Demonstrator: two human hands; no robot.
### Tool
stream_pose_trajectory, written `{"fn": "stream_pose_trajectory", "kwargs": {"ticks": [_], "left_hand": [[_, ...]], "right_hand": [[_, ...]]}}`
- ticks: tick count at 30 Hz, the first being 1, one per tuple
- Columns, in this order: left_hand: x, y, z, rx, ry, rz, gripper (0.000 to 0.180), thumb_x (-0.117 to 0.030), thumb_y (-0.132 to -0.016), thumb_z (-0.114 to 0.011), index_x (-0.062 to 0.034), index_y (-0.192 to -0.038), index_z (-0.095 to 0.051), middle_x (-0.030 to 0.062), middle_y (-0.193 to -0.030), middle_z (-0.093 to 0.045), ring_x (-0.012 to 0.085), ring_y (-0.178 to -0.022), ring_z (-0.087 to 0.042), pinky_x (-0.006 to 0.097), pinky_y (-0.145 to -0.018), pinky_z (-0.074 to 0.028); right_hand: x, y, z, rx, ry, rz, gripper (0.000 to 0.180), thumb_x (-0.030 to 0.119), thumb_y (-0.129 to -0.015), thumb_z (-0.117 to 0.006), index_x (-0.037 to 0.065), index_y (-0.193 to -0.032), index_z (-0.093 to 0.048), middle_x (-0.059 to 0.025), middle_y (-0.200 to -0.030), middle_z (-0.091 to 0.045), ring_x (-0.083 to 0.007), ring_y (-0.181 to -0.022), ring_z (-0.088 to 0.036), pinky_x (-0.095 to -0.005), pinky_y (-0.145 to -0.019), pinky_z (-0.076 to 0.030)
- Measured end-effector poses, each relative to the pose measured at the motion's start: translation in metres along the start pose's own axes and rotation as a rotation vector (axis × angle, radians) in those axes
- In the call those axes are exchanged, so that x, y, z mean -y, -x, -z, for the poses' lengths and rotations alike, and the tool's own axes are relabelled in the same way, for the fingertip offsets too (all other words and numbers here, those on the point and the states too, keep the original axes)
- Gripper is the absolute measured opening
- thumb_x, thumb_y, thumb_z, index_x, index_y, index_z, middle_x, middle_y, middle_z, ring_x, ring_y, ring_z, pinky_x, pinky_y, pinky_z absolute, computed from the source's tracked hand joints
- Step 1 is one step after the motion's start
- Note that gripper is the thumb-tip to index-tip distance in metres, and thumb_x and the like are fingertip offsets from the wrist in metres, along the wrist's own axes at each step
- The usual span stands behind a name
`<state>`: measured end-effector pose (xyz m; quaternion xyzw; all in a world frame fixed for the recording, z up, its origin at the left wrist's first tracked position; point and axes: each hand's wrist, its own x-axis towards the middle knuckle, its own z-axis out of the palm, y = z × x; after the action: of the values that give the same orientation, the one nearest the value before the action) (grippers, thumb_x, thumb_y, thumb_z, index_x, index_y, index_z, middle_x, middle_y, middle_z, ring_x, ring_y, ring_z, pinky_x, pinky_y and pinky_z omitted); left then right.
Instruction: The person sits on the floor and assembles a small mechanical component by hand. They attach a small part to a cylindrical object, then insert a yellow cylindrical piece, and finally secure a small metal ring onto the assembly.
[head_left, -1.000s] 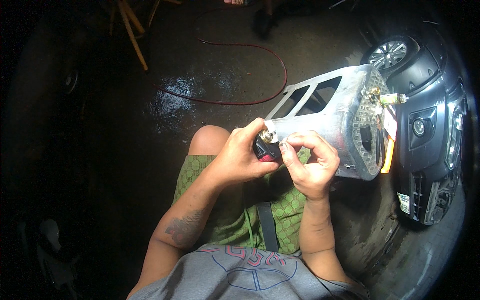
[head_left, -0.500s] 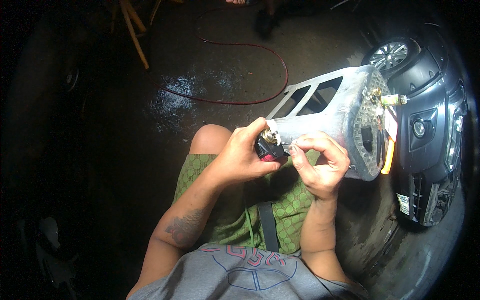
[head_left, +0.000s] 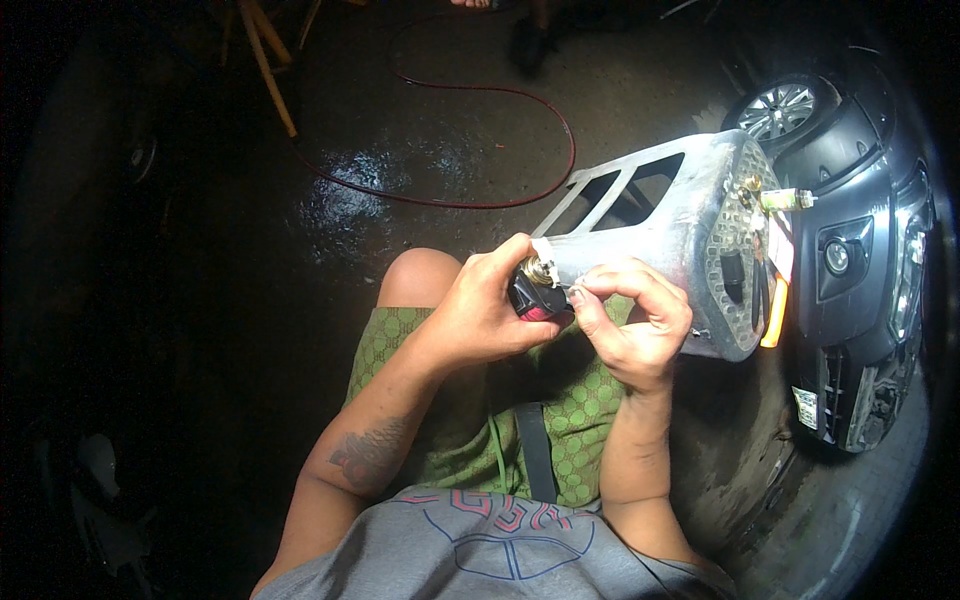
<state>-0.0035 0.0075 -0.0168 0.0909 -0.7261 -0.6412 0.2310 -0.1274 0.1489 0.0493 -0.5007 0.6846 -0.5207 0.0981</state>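
My left hand (head_left: 485, 305) is wrapped round a small black part (head_left: 535, 297) with a pinkish-red section and a brass-coloured round piece on top; its exact kind I cannot make out. A scrap of white material (head_left: 543, 250) shows at the part's upper edge, by my fingertips. Close against the right side of the part, my right hand (head_left: 640, 325) has thumb and forefinger pinched together. Whatever is between those fingertips is too small to name. Both hands are above my lap, in front of a grey plastic stool (head_left: 690, 240).
On the stool's studded top lie a small tube with a pale label (head_left: 787, 200), an orange-handled tool (head_left: 775, 312) and a black piece (head_left: 734, 277). A dark grey car (head_left: 850, 215) stands at the right. A red hose (head_left: 480, 207) curves over the wet floor. Yellow legs (head_left: 268, 70) stand far left.
My right hand has shifted slightly left, bringing its pinched fingertips up to the black part. My left hand keeps its hold and has barely moved.
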Motion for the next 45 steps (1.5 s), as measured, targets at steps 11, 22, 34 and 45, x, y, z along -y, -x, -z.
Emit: {"fn": "stream_pose_trajectory", "kwargs": {"ticks": [11,22,34,45], "left_hand": [[0.001,0.001,0.001,0.023,0.021,0.056,0.048,-0.011,-0.064,-0.086,-0.0035,-0.102,-0.057,0.0058,-0.083,-0.061,0.011,-0.078,-0.06,0.03,-0.071,-0.051],[-0.004,-0.001,0.002,-0.003,-0.026,-0.03,0.049,-0.011,-0.064,-0.086,-0.0006,-0.1,-0.055,0.0179,-0.085,-0.068,0.0344,-0.084,-0.074,0.039,-0.071,-0.055],[0.0,0.001,0.0,0.012,0.006,0.04,0.05,-0.009,-0.062,-0.085,-0.0027,-0.104,-0.058,0.0075,-0.087,-0.061,0.0137,-0.081,-0.062,0.03,-0.074,-0.051],[0.0,0.002,0.0,0.008,0.004,0.037,0.05,-0.009,-0.062,-0.085,-0.0024,-0.103,-0.057,0.0083,-0.085,-0.062,0.0144,-0.079,-0.063,0.031,-0.073,-0.052]], "right_hand": [[0.003,-0.003,-0.013,-0.059,0.042,0.046,0.014,-0.01,-0.075,-0.076,-0.001,-0.085,-0.07,-0.0116,-0.08,-0.07,-0.02,-0.073,-0.068,-0.0319,-0.068,-0.054],[0.009,-0.003,-0.004,-0.074,0.031,0.043,0.014,-0.011,-0.075,-0.075,-0.004,-0.086,-0.069,-0.0119,-0.08,-0.069,-0.0194,-0.074,-0.067,-0.0311,-0.071,-0.054],[0.005,-0.006,-0.01,-0.062,0.098,0.079,0.014,-0.009,-0.075,-0.076,0.0,-0.083,-0.069,-0.0091,-0.077,-0.069,-0.0179,-0.066,-0.065,-0.0301,-0.06,-0.051],[0.011,-0.016,-0.005,0.045,0.2,0.154,0.015,-0.007,-0.074,-0.076,-0.001,-0.085,-0.069,-0.012,-0.081,-0.07,-0.0268,-0.073,-0.068,-0.0352,-0.069,-0.055]]}}
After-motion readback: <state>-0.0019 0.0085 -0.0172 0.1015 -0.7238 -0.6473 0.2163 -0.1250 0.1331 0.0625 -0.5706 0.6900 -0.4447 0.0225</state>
